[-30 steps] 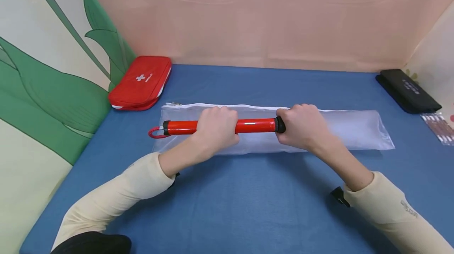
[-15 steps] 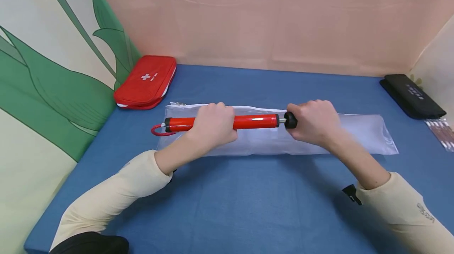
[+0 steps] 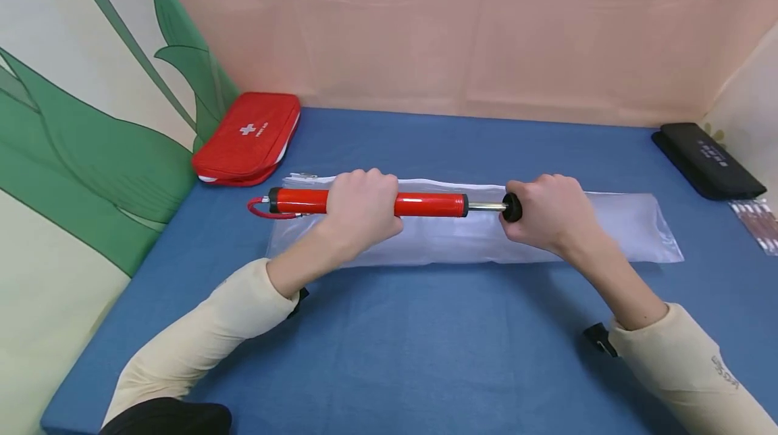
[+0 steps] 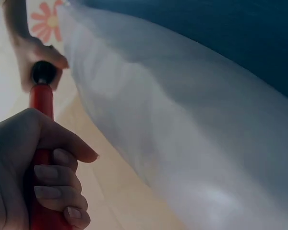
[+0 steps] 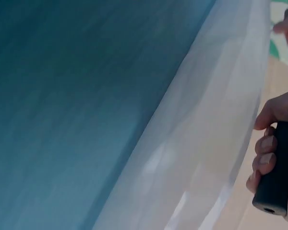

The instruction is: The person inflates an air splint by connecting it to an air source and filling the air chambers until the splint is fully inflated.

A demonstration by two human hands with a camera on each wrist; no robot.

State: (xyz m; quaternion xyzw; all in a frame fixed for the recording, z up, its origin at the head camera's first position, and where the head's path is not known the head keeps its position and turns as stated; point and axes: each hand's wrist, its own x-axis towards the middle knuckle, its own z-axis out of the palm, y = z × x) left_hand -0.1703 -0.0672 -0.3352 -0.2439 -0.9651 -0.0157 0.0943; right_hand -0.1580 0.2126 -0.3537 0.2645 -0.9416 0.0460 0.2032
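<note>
Left to right: a thin red hose [image 3: 267,215] looped from your hand pump [image 3: 425,205]. Your left hand [image 3: 363,205] was wrapped round its barrel; past a bare metal rod [image 3: 485,207], your right hand [image 3: 550,212] gripped the handle [image 3: 512,207]. The pump's long axis ran crosswise between your hands, over a translucent zip pouch [image 3: 450,242]. Its barrel was glossy red, its handle black.

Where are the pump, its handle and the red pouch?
Pump [image 3: 430,205]: head view, on the red barrel.
Handle [image 5: 281,170]: right wrist view, on its black side.
Red pouch [image 3: 244,144]: head view, on its top cover.
</note>
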